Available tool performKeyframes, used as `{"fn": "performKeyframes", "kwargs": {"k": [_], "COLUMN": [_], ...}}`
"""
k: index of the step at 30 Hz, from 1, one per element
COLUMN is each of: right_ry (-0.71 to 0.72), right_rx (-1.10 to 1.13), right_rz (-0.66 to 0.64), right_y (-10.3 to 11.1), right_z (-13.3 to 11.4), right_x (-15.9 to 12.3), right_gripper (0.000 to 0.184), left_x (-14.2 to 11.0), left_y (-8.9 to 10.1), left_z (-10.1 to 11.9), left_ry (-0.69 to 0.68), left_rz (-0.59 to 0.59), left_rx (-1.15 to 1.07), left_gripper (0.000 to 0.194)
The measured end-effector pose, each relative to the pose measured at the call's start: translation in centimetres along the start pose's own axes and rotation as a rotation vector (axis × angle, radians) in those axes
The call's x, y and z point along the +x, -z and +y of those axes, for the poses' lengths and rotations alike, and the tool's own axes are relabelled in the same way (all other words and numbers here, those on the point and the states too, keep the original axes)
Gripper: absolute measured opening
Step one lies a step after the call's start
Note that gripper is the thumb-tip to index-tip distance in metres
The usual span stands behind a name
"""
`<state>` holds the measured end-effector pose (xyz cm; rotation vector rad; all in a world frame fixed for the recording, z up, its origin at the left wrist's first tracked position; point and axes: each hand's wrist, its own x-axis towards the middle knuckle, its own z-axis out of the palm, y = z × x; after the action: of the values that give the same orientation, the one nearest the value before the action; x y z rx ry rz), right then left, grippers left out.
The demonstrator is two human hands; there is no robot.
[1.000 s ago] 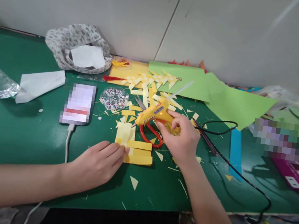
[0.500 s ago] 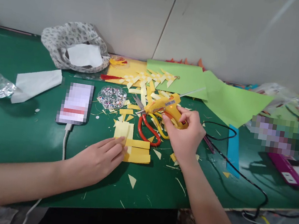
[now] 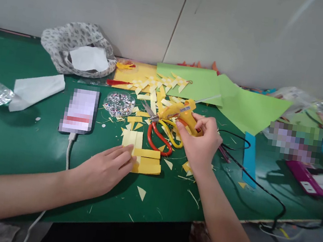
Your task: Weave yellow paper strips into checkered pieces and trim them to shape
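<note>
My right hand (image 3: pixel 200 143) is wrapped round the handle of a yellow glue gun (image 3: pixel 179 113) whose nozzle points left, held just above red-handled scissors (image 3: pixel 159 137). Its black cord (image 3: pixel 260 188) trails off to the right. My left hand (image 3: pixel 104 169) lies flat, fingers stretched out, with the fingertips pressing the left edge of a woven patch of yellow paper strips (image 3: pixel 142 156) on the green table (image 3: pixel 9 142).
A phone (image 3: pixel 79 111) on a white cable lies left of the strips, beside a clear tray of beads (image 3: pixel 119 104). Green paper sheets (image 3: pixel 243 103), loose yellow strips (image 3: pixel 157 86) and a patterned cloth bag (image 3: pixel 75 47) sit further back. A blue strip (image 3: pixel 248 158) lies to the right.
My right hand has lifted the glue gun back and to the right, away from the woven strips, uncovering the scissors. My left hand stays pressed on the strips.
</note>
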<state>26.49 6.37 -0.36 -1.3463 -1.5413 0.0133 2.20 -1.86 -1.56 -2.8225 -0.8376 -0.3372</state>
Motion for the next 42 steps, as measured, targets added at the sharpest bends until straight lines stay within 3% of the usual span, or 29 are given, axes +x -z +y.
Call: {"fn": "performKeyframes", "kwargs": {"k": [8,11,15,19,28,35,42], "right_ry": [0.004,0.040,0.121,0.198,0.210,0.181,0.249], "right_rx": [-0.010,-0.022,-0.098,-0.200,-0.350,-0.354,-0.316], "right_rz": [-0.025,-0.025,-0.015,0.008,0.059,0.047,-0.068], "right_y": [0.2,0.9,2.5,4.6,8.7,8.9,7.4], "right_z": [0.5,0.3,-0.5,-1.5,-1.9,-1.7,-3.3], "right_x": [0.2,0.4,0.1,-0.9,-4.2,-6.6,-8.1], "right_gripper": [0.035,0.035,0.034,0.033,0.031,0.031,0.027], "left_x": [-0.1,0.1,0.5,0.9,1.0,1.3,1.3], "left_y": [0.5,1.0,1.4,1.4,1.2,1.5,1.6], "left_z": [0.0,0.2,0.4,0.4,0.5,0.5,0.5], "left_ry": [-0.033,0.019,0.075,0.094,0.120,0.117,0.089], "left_rz": [0.053,0.081,0.105,0.168,0.210,0.223,0.217], "left_rx": [0.061,0.032,0.011,0.037,0.021,0.078,0.101], "left_gripper": [0.028,0.025,0.035,0.033,0.027,0.031,0.032]}}
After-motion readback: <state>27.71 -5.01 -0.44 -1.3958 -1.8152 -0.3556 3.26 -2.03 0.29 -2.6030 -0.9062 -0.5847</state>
